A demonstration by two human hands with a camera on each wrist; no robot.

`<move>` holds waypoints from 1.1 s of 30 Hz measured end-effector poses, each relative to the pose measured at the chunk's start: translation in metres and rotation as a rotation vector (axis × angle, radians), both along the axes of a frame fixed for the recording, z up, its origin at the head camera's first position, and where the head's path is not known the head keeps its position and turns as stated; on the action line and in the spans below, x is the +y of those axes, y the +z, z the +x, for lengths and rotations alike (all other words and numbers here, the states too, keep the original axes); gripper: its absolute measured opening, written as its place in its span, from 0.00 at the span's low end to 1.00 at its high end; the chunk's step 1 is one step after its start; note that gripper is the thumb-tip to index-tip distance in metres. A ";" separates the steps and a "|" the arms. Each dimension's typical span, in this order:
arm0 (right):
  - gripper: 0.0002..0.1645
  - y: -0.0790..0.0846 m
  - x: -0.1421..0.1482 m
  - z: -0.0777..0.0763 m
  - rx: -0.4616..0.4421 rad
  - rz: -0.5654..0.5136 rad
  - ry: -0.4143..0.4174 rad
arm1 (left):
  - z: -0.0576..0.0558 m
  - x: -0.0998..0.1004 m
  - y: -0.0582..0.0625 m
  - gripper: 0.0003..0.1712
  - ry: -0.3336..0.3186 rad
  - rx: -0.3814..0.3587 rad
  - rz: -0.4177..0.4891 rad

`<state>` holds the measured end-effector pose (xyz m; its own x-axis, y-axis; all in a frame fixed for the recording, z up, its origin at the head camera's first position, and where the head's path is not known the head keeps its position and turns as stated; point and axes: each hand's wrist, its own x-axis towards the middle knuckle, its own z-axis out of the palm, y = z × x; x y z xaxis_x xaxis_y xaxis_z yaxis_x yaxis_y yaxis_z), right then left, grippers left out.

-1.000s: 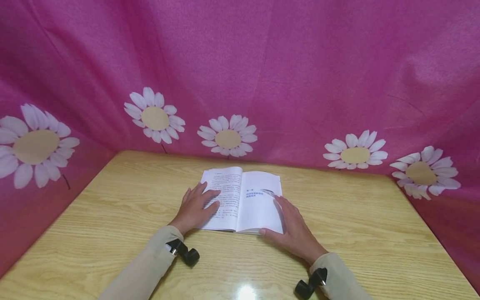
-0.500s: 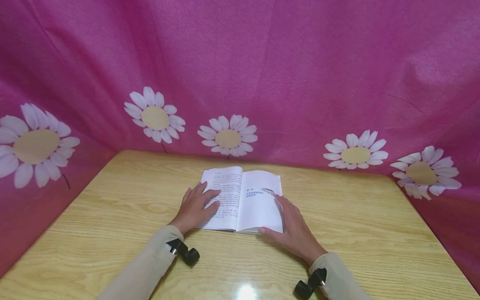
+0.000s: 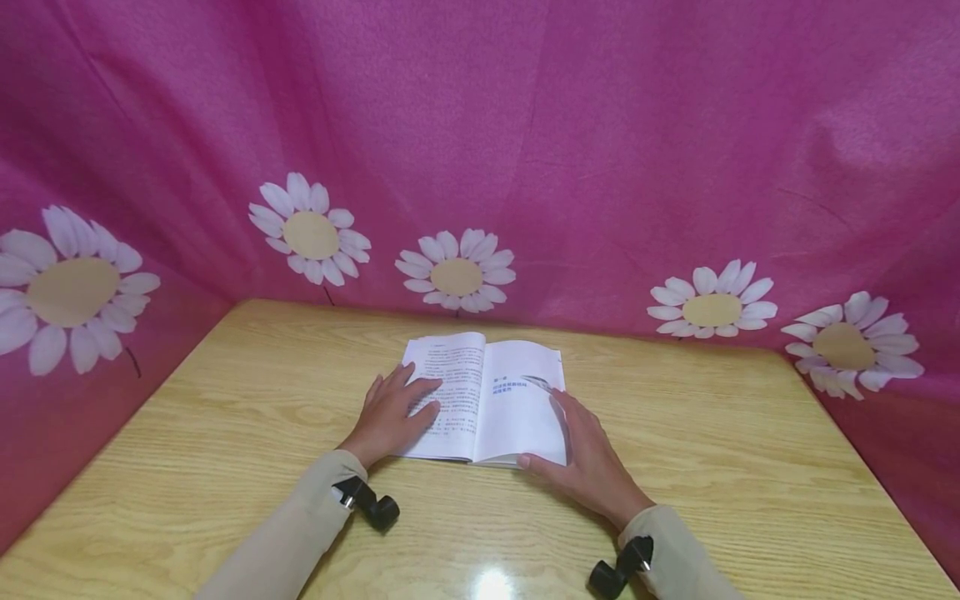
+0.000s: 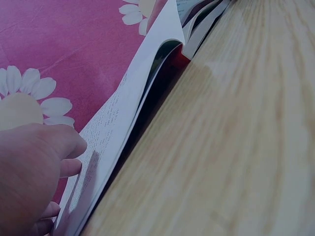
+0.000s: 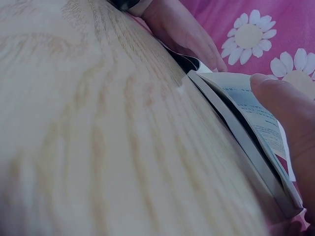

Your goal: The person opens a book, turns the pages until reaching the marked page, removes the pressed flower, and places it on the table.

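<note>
An open book (image 3: 517,425) lies on the table, its left page (image 3: 457,392) full of text and its right page mostly white, with a blue heading and a small picture. My left hand (image 3: 392,417) rests on the left page with fingers spread; the left wrist view shows its fingers (image 4: 69,145) over the print. At the right edge, my right hand (image 3: 592,458) holds the book, thumb near the bottom edge and fingers curved along the side. In the right wrist view the thumb (image 5: 275,93) touches a raised page (image 5: 251,108); the other fingers are mostly hidden.
The wooden table (image 3: 262,400) reaches back to a magenta cloth (image 3: 480,125) with large white daisies, which also hangs at both sides. Black wrist cameras (image 3: 382,512) are strapped over beige sleeves (image 3: 292,533).
The right page bows up slightly more, and its heading and picture have shifted a little. Both hands stay almost where they were.
</note>
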<state>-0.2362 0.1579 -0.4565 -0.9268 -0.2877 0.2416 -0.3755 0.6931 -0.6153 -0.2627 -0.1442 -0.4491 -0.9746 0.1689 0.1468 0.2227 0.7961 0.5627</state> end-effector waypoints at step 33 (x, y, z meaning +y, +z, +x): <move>0.65 0.002 -0.001 0.001 -0.024 0.008 -0.009 | -0.001 0.000 -0.001 0.23 -0.002 -0.009 0.009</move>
